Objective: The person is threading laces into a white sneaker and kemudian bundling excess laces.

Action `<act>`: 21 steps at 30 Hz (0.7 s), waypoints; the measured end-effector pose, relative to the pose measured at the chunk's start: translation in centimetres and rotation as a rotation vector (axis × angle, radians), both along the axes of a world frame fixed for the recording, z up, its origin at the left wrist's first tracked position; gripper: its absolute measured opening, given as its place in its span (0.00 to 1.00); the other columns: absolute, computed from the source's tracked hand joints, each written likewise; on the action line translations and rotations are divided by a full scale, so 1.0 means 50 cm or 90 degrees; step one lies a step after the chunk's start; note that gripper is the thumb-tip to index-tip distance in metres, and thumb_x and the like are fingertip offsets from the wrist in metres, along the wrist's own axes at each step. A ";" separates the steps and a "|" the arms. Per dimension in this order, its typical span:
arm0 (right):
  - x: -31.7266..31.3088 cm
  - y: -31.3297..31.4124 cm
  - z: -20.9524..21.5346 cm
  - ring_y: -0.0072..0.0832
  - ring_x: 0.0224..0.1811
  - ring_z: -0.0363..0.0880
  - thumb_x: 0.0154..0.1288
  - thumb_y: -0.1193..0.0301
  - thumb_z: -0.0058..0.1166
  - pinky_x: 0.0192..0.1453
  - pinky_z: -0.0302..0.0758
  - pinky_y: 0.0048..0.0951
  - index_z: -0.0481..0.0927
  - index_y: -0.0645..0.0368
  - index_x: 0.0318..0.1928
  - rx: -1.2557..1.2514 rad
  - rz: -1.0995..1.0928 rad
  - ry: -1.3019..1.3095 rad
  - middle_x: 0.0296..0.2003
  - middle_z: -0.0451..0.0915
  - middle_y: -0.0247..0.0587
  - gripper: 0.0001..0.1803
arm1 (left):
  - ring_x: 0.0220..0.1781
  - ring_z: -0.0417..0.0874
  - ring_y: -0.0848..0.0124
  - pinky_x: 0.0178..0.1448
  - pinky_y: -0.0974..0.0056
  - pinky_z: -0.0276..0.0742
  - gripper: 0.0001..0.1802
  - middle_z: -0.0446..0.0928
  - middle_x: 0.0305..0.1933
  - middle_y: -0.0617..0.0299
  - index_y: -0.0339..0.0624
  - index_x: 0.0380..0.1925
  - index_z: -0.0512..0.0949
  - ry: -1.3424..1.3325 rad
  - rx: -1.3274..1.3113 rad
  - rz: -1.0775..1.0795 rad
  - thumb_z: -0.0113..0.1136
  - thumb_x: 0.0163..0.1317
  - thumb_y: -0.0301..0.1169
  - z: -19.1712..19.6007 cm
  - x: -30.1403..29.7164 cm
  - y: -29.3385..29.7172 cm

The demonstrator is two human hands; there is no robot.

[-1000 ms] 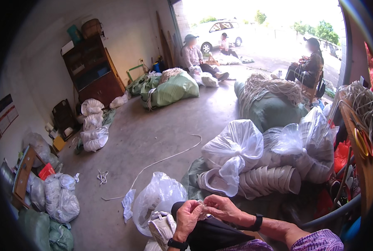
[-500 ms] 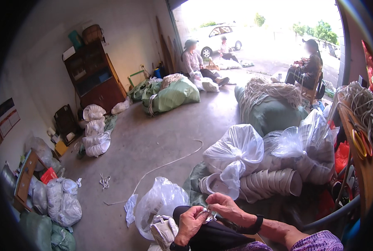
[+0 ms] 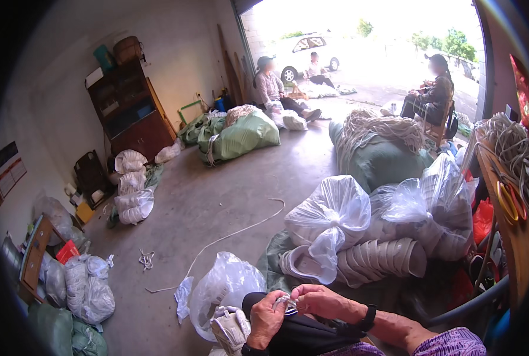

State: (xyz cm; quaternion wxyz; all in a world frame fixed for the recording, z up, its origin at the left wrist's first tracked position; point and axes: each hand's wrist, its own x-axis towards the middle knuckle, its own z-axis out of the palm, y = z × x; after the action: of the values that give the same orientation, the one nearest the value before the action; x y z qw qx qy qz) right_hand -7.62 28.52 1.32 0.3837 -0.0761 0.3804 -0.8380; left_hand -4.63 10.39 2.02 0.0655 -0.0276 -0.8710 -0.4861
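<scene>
Over my dark-trousered lap, my left hand (image 3: pixel 268 319) and my right hand (image 3: pixel 320 301) meet with their fingertips pinched together. Between them is a short looped piece of white cord (image 3: pixel 286 303), gripped from both sides. Its exact path through the fingers is too small to make out. Close by my left wrist rests a whitish ridged item (image 3: pixel 231 326), partly cut off by my leg. A clear plastic bag (image 3: pixel 228 285) stands just beyond it.
Nested pale tub-shaped pieces (image 3: pixel 383 260) lie beside tied clear bags (image 3: pixel 330 207). Farther off, green sacks (image 3: pixel 247 135) carry bundled cord. A long cord (image 3: pixel 229 236) trails across the floor. Scissors (image 3: pixel 509 202) hang at the right bench (image 3: pixel 528 249). People (image 3: pixel 271 89) sit near the doorway.
Both hands have shifted slightly, with the right fingers lower and more closed. More of the white cord's loops shows between the fingertips. The whole view has moved a little.
</scene>
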 end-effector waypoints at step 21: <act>-0.010 0.030 0.009 0.24 0.37 0.77 0.65 0.70 0.54 0.57 0.71 0.33 0.73 0.59 0.43 -0.113 -0.095 0.000 0.35 0.78 0.34 0.09 | 0.35 0.82 0.51 0.40 0.55 0.77 0.09 0.80 0.33 0.49 0.40 0.36 0.78 0.132 -0.144 0.051 0.60 0.56 0.32 -0.029 -0.005 -0.034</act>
State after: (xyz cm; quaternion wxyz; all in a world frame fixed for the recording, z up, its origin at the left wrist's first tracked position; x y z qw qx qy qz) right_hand -8.12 30.00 1.77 0.3121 -0.0810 0.3090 -0.8947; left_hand -4.88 8.67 0.58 0.1709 -0.0498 -0.9093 -0.3761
